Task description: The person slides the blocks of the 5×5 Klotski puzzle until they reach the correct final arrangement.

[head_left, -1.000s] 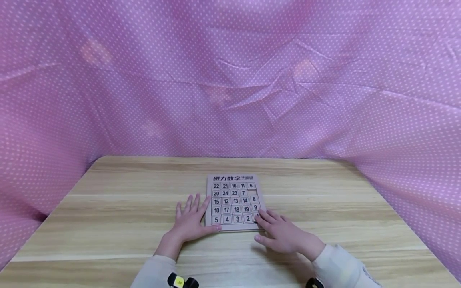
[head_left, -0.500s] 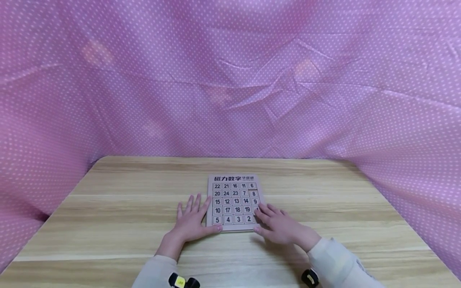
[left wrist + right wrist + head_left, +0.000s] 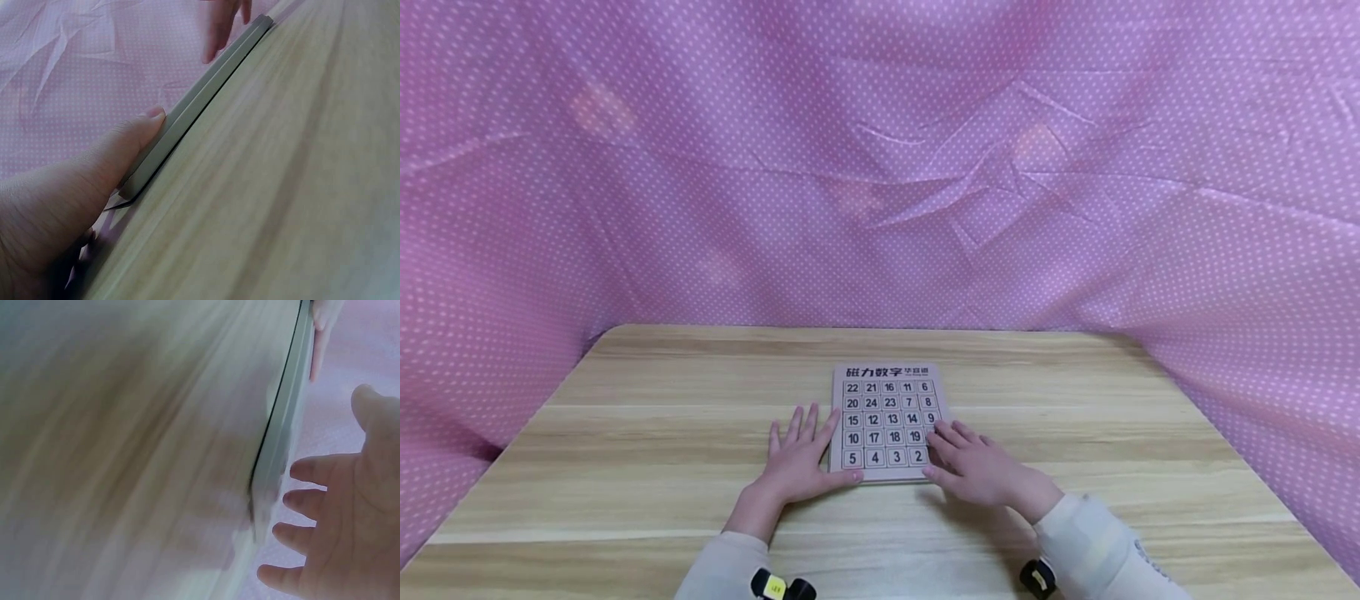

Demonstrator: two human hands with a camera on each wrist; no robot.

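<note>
A flat sliding number puzzle (image 3: 891, 476) with numbered square tiles and a printed heading lies at the middle of the table. My left hand (image 3: 801, 467) rests against its left side with fingers spread. Its thumb (image 3: 140, 131) lies on the near edge of the frame, as the left wrist view shows. Over the lower right corner is my right hand (image 3: 985, 475), its fingers extended onto the right column. Tile 9 (image 3: 931, 418) shows just above the fingertips. The lower right tiles are hidden under the right hand, and contact there cannot be made out.
The wooden tabletop (image 3: 625, 467) extends on every side of the puzzle. Pink dotted cloth (image 3: 880, 208) hangs behind and along both sides of the table. A black band (image 3: 1038, 577) shows at the right wrist.
Tiles 8 and 9 have slid up the right column, filling the gap beside tile 7. My right hand has moved slightly up and left. The left hand has stayed still.
</note>
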